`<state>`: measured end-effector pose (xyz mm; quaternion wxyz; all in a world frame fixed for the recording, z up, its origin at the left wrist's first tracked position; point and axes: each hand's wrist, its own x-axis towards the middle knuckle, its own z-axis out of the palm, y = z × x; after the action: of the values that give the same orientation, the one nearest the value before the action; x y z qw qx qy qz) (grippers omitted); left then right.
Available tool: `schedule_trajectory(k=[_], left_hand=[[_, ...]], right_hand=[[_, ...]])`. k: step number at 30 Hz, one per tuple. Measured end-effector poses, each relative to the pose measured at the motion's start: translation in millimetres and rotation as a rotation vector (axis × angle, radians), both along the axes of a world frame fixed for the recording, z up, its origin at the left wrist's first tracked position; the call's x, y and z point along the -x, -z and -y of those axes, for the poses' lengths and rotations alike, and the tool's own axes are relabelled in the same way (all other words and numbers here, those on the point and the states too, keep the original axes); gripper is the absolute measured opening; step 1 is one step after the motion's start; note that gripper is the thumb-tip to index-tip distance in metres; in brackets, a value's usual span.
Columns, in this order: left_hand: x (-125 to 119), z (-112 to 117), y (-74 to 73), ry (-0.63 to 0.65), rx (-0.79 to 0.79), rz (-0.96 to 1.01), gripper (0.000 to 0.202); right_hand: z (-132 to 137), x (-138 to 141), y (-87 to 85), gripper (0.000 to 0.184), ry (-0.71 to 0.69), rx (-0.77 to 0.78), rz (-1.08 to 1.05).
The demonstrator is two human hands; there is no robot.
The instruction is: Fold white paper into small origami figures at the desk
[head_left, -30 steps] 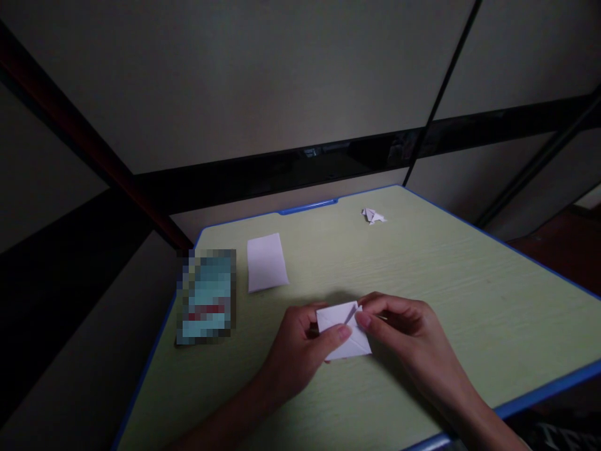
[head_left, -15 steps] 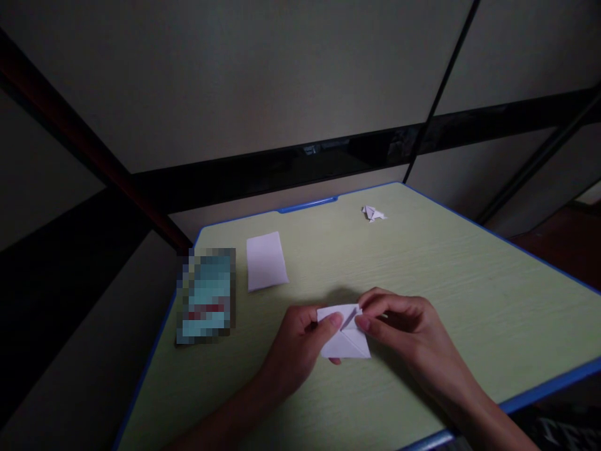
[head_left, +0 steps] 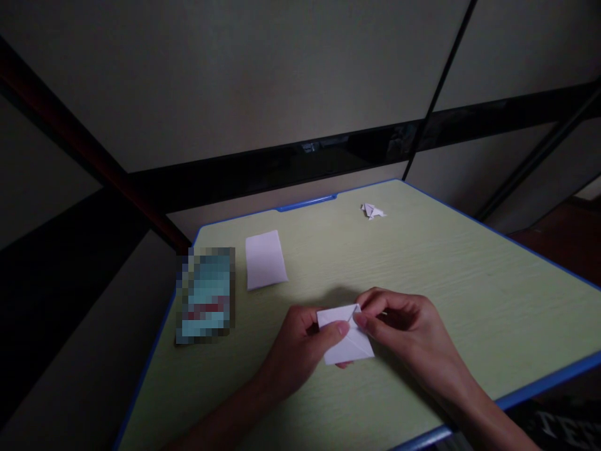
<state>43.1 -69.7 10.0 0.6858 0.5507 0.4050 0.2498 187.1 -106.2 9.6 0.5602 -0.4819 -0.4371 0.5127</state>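
Between my two hands is a small white folded paper (head_left: 350,347), roughly square, with diagonal creases meeting near its middle. My left hand (head_left: 300,341) grips its left side, thumb flat on top and fingers underneath, one fingertip showing below the lower edge. My right hand (head_left: 399,319) pinches the upper right corner between thumb and forefinger; its other fingers are curled and partly hidden. The paper is held above the table, close to the front half.
A pale green table (head_left: 446,269) with blue edging stands against dark-banded panels. A folded white sheet (head_left: 265,260) lies left of centre, beside a pixelated flat teal item (head_left: 206,297). A small folded paper figure (head_left: 373,211) sits at the far right.
My left thumb has slid right across the paper, and the flap near the upper right corner lies flatter. The paper has tilted slightly, its lower edge moving down a little.
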Motion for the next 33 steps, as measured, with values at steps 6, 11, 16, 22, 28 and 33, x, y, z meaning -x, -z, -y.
schedule_trajectory(k=[6, 11, 16, 22, 28, 33], left_hand=[[0.0, -0.8, 1.3, -0.009, 0.036, 0.037, 0.02], [0.3, 0.3, -1.1, 0.018, -0.048, -0.017, 0.019], [-1.9, 3.9, -2.7, -0.016, -0.139, -0.087, 0.016], [-3.4, 3.5, -2.8, -0.043, -0.175, -0.151, 0.016], [-2.3, 2.3, -4.6, -0.053, -0.172, -0.195, 0.018], [-3.0, 2.3, -4.9, -0.053, -0.194, -0.206, 0.018]], right_hand=[[-1.0, 0.1, 2.2, 0.014, -0.007, 0.017, -0.054], [-2.1, -1.6, 3.8, 0.018, -0.021, 0.066, -0.022], [-2.5, -2.3, 4.4, 0.016, 0.005, 0.097, -0.052], [-3.3, -0.5, 2.8, 0.013, 0.035, 0.104, -0.039], [-3.8, 1.7, -0.5, 0.014, 0.037, 0.106, 0.022], [-4.5, 0.7, -0.5, 0.015, 0.021, 0.1, 0.032]])
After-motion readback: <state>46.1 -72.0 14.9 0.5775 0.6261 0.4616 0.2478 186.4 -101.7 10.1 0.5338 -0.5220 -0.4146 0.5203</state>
